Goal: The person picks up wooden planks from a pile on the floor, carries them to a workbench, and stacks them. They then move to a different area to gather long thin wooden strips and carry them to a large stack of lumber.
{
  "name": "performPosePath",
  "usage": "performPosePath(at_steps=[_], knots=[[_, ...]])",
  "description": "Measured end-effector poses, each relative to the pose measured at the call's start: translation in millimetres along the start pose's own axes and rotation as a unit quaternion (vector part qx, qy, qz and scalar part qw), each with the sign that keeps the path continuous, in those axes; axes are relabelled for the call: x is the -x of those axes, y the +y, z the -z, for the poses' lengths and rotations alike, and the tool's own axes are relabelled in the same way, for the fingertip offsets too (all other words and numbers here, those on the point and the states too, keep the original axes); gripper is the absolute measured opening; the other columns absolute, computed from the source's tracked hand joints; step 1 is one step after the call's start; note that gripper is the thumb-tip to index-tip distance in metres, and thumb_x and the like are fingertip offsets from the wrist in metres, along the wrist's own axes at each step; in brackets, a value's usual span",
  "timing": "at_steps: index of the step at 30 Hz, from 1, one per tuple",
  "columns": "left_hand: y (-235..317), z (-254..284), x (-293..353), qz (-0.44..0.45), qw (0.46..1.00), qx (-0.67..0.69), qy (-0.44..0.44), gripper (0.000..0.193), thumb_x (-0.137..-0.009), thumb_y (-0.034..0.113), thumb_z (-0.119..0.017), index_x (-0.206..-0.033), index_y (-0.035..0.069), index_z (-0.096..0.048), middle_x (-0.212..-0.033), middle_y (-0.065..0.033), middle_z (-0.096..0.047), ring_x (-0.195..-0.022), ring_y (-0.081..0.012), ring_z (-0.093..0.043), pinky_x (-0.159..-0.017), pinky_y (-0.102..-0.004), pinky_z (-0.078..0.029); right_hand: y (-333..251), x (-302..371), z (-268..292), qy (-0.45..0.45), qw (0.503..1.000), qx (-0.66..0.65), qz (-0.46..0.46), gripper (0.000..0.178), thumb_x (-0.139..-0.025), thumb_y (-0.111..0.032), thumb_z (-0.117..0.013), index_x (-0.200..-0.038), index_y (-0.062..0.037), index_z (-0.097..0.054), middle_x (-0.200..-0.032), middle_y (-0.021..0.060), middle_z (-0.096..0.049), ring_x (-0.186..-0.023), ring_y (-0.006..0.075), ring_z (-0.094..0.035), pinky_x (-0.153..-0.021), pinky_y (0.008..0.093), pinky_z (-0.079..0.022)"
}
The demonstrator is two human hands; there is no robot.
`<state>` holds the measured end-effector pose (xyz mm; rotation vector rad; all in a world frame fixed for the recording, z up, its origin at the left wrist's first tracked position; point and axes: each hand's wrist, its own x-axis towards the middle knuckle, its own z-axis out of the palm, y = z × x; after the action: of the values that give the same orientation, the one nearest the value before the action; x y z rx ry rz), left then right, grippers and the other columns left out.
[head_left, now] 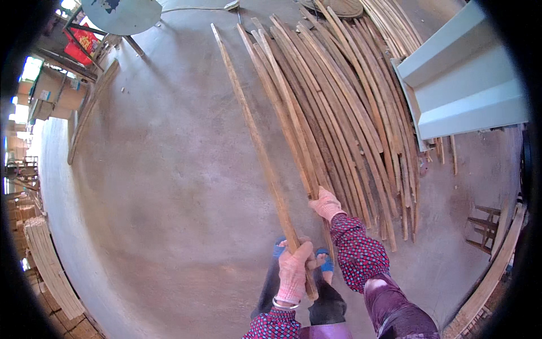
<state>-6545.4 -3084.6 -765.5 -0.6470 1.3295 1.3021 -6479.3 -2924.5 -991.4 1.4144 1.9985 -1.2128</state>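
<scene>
My left hand [293,271], in a pink knit glove with a bangle at the wrist, is closed around a long wooden strip [255,131] near its near end. The strip slants away over the floor toward the far side. Farther forward and to the right, my right hand [327,204], gloved alike, grips at least one wooden strip [304,165] at the left edge of a spread of strips. How many strips lie in that grip is hidden by the glove. The pile of long strips [344,124] fans out on the floor beside it.
A pale metal panel [474,79] juts in at the right above the pile. A round-topped table [121,14] stands far left, near a curved wooden strip [90,116]. Stacked timber [53,268] lines the left; a small wooden rack [484,229] sits at right.
</scene>
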Motion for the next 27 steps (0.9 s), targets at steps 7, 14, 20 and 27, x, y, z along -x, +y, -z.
performPosePath(at_steps=[7, 14, 20, 27], knots=[[2.0, -14.2, 14.4, 0.018, 1.0, 0.022, 0.013, 0.017, -0.091, 0.022, -0.063, -0.086, 0.005, -0.06, -0.068, -0.0004, -0.053, -0.059, -0.0155, -0.06, -0.055, -0.0309, -0.052, 17.2, 109.7, 75.4, -0.28, 0.794, -0.539, -0.029, 0.039, -0.083, -0.01, -0.071, -0.12, -0.0025, -0.061, -0.104, 0.0121, -0.069, -0.092, 0.0246, -0.07, -0.078, 0.036, -0.058], [-35.3, 9.5, -3.2, -0.013, 0.999, -0.02, 0.036, 0.019, -0.088, 0.014, -0.064, -0.102, 0.003, -0.061, -0.077, -0.0005, -0.056, -0.064, -0.0118, -0.057, -0.058, -0.0281, -0.053, 30.6, 180.5, 67.6, -0.273, 0.756, -0.591, -0.065, 0.045, -0.085, -0.009, -0.07, -0.127, -0.0003, -0.056, -0.11, 0.0133, -0.068, -0.093, 0.0296, -0.07, -0.086, 0.0411, -0.058], [-46.7, 1.0, 1.9, -0.041, 0.994, -0.078, 0.066, 0.02, -0.093, 0.023, -0.062, -0.092, 0.004, -0.062, -0.076, -0.002, -0.059, -0.064, -0.0124, -0.058, -0.054, -0.0303, -0.045, 19.4, 184.7, 44.4, -0.111, 0.972, -0.206, 0.002, 0.055, -0.084, -0.031, -0.067, -0.131, -0.0051, -0.055, -0.113, 0.0171, -0.069, -0.107, 0.0296, -0.066, -0.091, 0.0385, -0.05], [-58.7, -8.8, -0.5, -0.035, 0.996, -0.063, 0.044, 0.028, -0.087, 0.018, -0.068, -0.108, 0.002, -0.062, -0.084, -0.0044, -0.062, -0.066, -0.0171, -0.063, -0.062, -0.0284, -0.051, 45.3, 161.3, 23.5, 0.035, 0.994, -0.07, -0.081, 0.058, -0.083, -0.033, -0.068, -0.132, -0.0044, -0.056, -0.11, 0.0218, -0.068, -0.097, 0.0309, -0.069, -0.087, 0.0405, -0.053]])
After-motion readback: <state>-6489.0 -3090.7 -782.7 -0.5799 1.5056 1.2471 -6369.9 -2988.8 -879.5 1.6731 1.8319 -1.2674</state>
